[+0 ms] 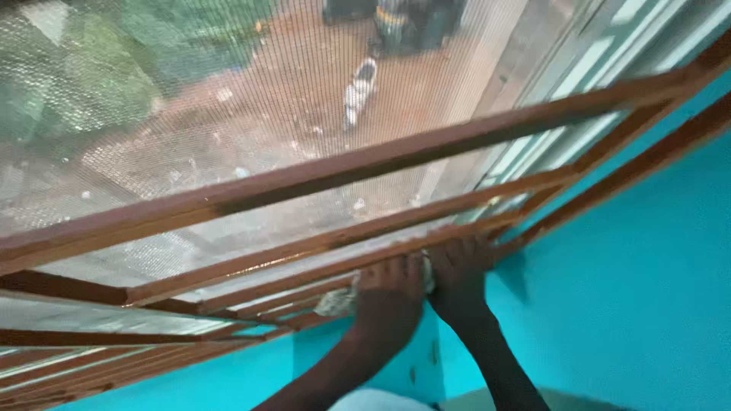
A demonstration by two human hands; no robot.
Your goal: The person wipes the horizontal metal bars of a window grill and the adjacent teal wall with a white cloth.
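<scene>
Both my hands reach up to the lower part of a window with brown metal bars [365, 164] and a wire mesh screen [190, 114] behind them. My left hand [388, 293] presses a crumpled whitish cloth [335, 303] against a lower bar; the cloth also shows between the two hands. My right hand [461, 266] lies next to it with fingers curled over the same bar and the cloth's edge. The fingers of both hands are partly hidden behind the bar.
The wall [632, 304] beneath and beside the window is painted turquoise. Through the mesh lies reddish ground [304, 91] with green plants [99, 68] at the left and dark objects [403, 23] at the top. Glass louvre slats [579, 84] run along the right side.
</scene>
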